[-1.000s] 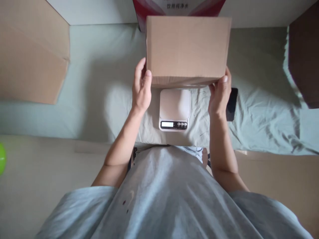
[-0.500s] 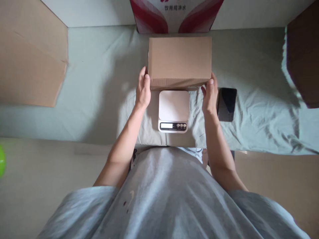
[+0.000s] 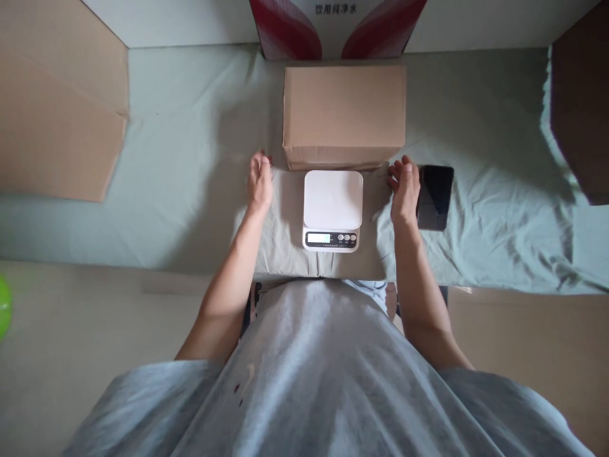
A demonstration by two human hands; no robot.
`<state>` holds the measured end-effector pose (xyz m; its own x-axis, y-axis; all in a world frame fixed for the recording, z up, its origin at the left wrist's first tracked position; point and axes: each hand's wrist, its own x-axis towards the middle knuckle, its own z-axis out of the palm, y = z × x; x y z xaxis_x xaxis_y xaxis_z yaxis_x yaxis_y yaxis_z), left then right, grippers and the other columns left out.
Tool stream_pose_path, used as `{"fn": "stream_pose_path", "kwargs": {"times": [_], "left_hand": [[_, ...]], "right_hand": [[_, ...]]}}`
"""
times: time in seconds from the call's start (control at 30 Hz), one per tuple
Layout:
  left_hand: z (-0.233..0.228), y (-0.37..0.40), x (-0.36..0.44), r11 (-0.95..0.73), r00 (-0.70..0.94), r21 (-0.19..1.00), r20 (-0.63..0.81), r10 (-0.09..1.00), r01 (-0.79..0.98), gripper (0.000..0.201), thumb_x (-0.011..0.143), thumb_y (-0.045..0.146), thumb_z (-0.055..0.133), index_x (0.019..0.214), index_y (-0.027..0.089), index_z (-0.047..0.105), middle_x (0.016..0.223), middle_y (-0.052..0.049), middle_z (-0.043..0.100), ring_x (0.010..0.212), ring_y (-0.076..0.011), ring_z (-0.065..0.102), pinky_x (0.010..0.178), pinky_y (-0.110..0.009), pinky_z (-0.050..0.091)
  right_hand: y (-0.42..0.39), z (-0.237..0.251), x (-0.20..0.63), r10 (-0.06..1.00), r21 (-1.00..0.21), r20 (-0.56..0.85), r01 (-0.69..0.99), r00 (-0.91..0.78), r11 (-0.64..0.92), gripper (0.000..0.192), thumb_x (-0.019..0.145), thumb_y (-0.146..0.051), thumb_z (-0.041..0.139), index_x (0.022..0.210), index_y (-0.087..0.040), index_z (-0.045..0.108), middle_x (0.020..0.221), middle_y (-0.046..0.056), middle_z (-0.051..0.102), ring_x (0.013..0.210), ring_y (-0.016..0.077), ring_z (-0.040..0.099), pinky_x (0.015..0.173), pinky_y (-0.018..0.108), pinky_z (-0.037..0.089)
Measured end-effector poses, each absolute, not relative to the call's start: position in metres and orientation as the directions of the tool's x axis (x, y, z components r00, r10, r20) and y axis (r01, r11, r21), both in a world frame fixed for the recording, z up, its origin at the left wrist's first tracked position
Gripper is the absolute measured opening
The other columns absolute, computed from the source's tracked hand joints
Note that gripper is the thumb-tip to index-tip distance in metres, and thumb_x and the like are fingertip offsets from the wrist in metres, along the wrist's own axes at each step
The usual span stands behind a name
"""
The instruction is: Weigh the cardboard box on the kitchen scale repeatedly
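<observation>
A closed brown cardboard box (image 3: pixel 344 108) sits on the cloth-covered table, just behind a white kitchen scale (image 3: pixel 333 200). The scale's plate is bare and its small display is lit. My left hand (image 3: pixel 260 181) hovers to the left of the scale, apart from the box, with nothing in it and its fingers loosely extended. On the other side my right hand (image 3: pixel 405 189) is also off the box, fingers slightly curled and apart, holding nothing. Close to the right hand lies a black smartphone (image 3: pixel 435 197).
A red and white carton (image 3: pixel 335 32) stands against the back wall. Large cardboard pieces flank the table, one at the left (image 3: pixel 61 101) and a dark one at the right (image 3: pixel 580 114). Green cloth (image 3: pixel 181 146) covers the table up to its front edge. A green object (image 3: pixel 4 307) shows at far left.
Both hands have let go of the cardboard box. The left hand has moved left and towards me, the right hand slightly right and towards me. The box stays in place behind the scale.
</observation>
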<state>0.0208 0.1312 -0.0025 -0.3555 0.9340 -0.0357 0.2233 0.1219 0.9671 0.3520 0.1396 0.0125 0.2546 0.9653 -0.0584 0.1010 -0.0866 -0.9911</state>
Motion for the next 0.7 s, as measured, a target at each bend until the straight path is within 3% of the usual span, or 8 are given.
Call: {"fn": "stream_pose_path", "kwargs": {"times": [0.17,0.3,0.43,0.57,0.7], "left_hand": [[-0.004,0.134,0.020,0.211,-0.405,0.968,-0.139,0.904,0.138,0.052,0.091,0.058,0.042,0.129,0.023,0.048,0.138,-0.014,0.054,0.128,-0.0250,0.056,0.109,-0.048,0.044],[-0.004,0.133,0.019,0.179,-0.391,0.973,-0.109,0.914,0.146,0.061,0.086,0.070,0.041,0.126,0.025,0.051,0.133,-0.014,0.057,0.126,-0.0262,0.057,0.107,-0.051,0.045],[0.009,0.133,0.018,0.158,-0.329,0.971,-0.092,0.940,0.179,0.068,0.081,0.076,0.038,0.127,0.027,0.053,0.130,-0.013,0.059,0.126,-0.0281,0.056,0.105,-0.052,0.046],[0.028,0.143,0.027,0.057,-0.253,0.978,-0.004,0.967,0.201,0.067,0.081,0.076,0.040,0.130,0.031,0.053,0.142,-0.009,0.052,0.136,-0.0264,0.048,0.112,-0.049,0.040],[0.043,0.156,0.044,0.000,-0.201,0.979,0.041,0.979,0.202,0.069,0.082,0.075,0.039,0.130,0.028,0.053,0.144,-0.007,0.050,0.141,-0.0276,0.042,0.117,-0.051,0.033]], "right_hand": [[0.140,0.010,0.353,0.966,-0.990,-0.039,0.123,0.254,-0.072,0.065,0.083,-0.069,0.040,0.131,-0.026,0.049,0.131,0.008,0.058,0.125,0.0221,0.058,0.109,0.049,0.044],[0.140,0.018,0.352,0.963,-0.988,-0.082,0.106,0.257,-0.113,0.066,0.083,-0.068,0.042,0.131,-0.024,0.049,0.133,0.010,0.057,0.125,0.0215,0.058,0.111,0.048,0.043],[0.144,0.032,0.349,0.965,-0.988,-0.090,0.099,0.247,-0.118,0.064,0.083,-0.070,0.041,0.131,-0.029,0.048,0.140,0.008,0.054,0.128,0.0222,0.056,0.111,0.048,0.043],[0.155,0.041,0.340,0.983,-0.992,-0.042,0.112,0.178,-0.062,0.061,0.083,-0.072,0.039,0.131,-0.035,0.047,0.141,0.002,0.054,0.134,0.0225,0.052,0.113,0.047,0.042],[0.163,0.050,0.326,0.996,-0.992,0.040,0.124,0.082,0.029,0.055,0.084,-0.070,0.040,0.122,-0.034,0.055,0.129,0.001,0.061,0.130,0.0253,0.054,0.114,0.048,0.042]]}}
